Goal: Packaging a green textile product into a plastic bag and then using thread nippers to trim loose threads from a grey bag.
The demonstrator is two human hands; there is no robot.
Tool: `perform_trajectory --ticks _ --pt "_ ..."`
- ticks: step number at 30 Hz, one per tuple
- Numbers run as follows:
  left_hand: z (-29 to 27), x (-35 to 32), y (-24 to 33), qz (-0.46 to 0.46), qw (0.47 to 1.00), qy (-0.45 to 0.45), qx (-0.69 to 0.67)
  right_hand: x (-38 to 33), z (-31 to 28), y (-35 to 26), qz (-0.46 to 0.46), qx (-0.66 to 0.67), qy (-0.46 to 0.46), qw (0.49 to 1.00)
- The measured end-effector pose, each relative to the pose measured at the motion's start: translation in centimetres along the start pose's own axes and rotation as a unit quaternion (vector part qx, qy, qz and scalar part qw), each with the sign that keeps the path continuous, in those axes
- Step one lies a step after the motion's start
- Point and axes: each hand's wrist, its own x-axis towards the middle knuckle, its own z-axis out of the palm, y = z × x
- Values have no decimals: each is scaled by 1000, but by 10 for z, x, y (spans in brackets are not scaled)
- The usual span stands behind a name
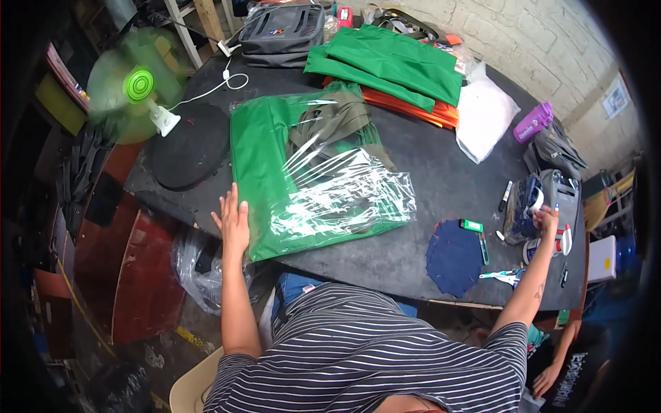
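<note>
My left hand (234, 219) lies flat, fingers spread, on the bag (310, 172); at three o'clock my right hand (547, 219) pinches the tape (533, 203).

Green fan (140, 86) left of the grey bag (282, 34), folded green cloth (392, 62) right of it, purple bottle (533, 122) further right, blue patch (453, 257) and scissors (506, 277) far below-right.
</note>
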Motion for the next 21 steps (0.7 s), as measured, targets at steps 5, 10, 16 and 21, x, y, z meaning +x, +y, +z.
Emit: perform_trajectory --ticks 5,10,16,21 --pt "8 5 -2 17 1000 -7 -25 -22 -31 -12 -186 168 21 968" --pt "6 2 -3 10 1000 -3 -23 -55 -46 11 -118 186 -20 975" --pt "8 3 -5 6 1000 -3 -28 -79 -36 61 -9 191 -21 981" --pt "1 -1 -3 -1 1000 4 -9 -81 20 -1 -102 -532 164 824"
